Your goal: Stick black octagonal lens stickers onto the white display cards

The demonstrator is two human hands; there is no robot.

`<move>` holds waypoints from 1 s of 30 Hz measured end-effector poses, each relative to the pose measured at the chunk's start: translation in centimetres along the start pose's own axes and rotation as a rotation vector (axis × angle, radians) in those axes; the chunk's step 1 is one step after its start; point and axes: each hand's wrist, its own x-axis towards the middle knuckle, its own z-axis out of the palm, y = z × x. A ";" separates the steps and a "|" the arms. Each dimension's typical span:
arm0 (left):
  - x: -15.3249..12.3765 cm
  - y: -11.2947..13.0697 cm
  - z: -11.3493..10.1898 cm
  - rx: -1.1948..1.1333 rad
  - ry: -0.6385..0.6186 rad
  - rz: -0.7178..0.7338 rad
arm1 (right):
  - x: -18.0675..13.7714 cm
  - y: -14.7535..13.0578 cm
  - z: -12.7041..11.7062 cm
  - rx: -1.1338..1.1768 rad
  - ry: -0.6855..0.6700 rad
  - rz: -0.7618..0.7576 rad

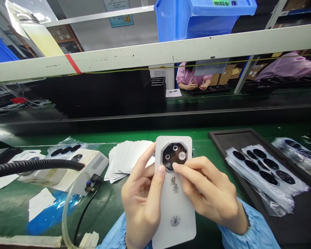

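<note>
Left hand [142, 200]: closed round the left edge of the back cover [175, 207], thumb flat on its face.
Right hand [212, 197]: one fingertip touches the cover. The other fingers curl by the right edge, and I cannot tell whether they clamp it.
Cover: held between both hands, long axis running away from the person.
Camera ring [174, 156]: at the far end. The right fingertip touches its near rim and the left thumb stops just short.
Beyond: card stack [124, 159] far-left, tray [223, 133] to the right.
</note>
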 end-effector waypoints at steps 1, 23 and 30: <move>-0.1 0.0 0.0 -0.014 -0.002 -0.012 | 0.1 0.0 -0.1 0.021 -0.009 0.023; 0.4 0.3 -0.2 -0.086 -0.058 -0.139 | 0.6 -0.9 -1.3 0.217 0.194 0.171; -0.4 -0.6 0.4 -0.001 -0.056 0.031 | 0.3 -1.1 -0.2 -0.148 0.165 0.083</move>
